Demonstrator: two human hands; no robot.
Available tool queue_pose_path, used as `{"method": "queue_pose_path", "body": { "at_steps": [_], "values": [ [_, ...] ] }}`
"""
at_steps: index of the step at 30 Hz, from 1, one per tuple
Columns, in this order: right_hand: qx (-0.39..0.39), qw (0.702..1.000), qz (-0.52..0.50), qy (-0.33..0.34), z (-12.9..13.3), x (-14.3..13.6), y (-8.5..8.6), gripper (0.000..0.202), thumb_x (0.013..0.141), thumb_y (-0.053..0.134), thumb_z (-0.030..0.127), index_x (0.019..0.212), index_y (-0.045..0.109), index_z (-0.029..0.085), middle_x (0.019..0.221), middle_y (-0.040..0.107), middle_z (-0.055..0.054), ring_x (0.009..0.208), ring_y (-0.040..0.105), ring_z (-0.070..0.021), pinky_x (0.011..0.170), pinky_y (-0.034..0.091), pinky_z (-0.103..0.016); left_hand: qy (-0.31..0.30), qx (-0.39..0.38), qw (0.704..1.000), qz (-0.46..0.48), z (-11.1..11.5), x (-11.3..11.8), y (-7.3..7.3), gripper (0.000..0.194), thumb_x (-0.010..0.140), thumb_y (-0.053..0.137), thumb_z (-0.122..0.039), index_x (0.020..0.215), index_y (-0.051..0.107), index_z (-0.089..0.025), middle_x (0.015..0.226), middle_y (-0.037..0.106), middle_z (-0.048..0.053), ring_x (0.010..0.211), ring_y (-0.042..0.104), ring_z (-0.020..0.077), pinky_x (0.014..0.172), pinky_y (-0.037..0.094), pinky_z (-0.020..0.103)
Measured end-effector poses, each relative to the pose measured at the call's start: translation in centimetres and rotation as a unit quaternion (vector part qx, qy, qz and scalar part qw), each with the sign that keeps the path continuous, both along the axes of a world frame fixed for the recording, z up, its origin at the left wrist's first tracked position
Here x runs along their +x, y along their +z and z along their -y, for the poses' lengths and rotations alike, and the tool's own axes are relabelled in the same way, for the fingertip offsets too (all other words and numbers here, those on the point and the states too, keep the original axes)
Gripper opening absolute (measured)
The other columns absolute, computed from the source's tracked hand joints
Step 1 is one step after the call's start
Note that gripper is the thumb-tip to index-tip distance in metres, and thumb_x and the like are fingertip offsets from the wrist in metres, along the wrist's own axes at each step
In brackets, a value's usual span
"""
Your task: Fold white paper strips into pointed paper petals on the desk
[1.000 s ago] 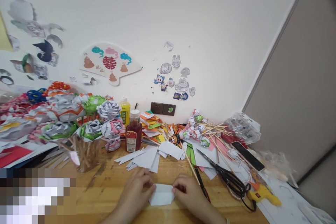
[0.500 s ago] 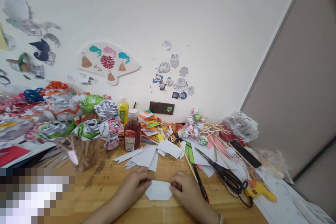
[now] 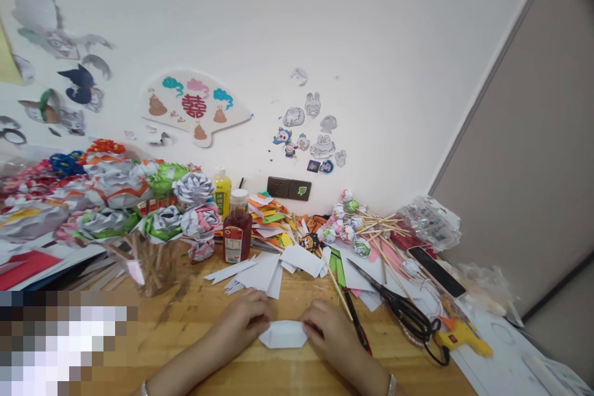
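Note:
Between my two hands, just above the wooden table, is a small folded piece of white paper [image 3: 284, 335], its long edges bent over. My left hand [image 3: 253, 317] pinches its left end, and my right hand [image 3: 320, 327] pinches the right end with the fingers curled. Loose white paper pieces [image 3: 266, 275] lie just beyond both hands. To the right of my right hand rest a thin black-and-red tool [image 3: 356, 325] and a pair of black scissors [image 3: 403, 312].
Paper flowers [image 3: 162, 223] stand in a clear cup [image 3: 158, 272] on the left, near a red-brown bottle [image 3: 237, 229] and a yellow bottle [image 3: 221, 192]. At right lie a phone [image 3: 436, 272] and a yellow glue gun [image 3: 464, 337]. Paper flowers on sticks [image 3: 357, 223] are piled at the back.
The white paper has become narrower from front to back as its edge folds over. Both hands keep their pinch on its ends. The view has shifted slightly.

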State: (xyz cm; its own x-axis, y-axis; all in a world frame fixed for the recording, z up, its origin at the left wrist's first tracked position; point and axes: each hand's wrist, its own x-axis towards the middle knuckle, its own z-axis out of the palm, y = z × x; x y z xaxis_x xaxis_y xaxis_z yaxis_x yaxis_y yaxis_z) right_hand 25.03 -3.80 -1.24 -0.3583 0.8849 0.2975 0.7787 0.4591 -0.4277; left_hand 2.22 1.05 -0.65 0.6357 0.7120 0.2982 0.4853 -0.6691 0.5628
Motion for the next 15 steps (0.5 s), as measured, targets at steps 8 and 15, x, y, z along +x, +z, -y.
{"method": "queue_pose_path", "body": {
  "at_steps": [8,15],
  "values": [
    [0.040,0.995,0.088,0.039,-0.6,0.6,-0.9,0.013,0.082,0.057,0.011,0.084,0.066,0.020,0.081,0.062,-0.002,0.079,0.056,-0.0160,0.067,0.038,-0.023,-0.075,0.012,0.997,-0.001,0.0,-0.2,-0.1,0.020,0.079,0.052,-0.010,0.080,0.067,-0.024,0.087,0.060,0.002,0.089,0.052,0.0172,0.078,0.039,0.027],
    [0.101,0.976,0.185,0.056,-0.7,0.8,-1.2,0.011,0.084,0.058,0.015,0.084,0.067,0.021,0.076,0.061,-0.001,0.071,0.055,-0.0150,0.057,0.033,-0.023,-0.105,0.046,0.993,-0.026,0.7,-0.5,1.4,0.027,0.080,0.045,-0.005,0.083,0.065,-0.023,0.092,0.058,0.002,0.090,0.051,0.0168,0.078,0.039,0.027]
  ]
}}
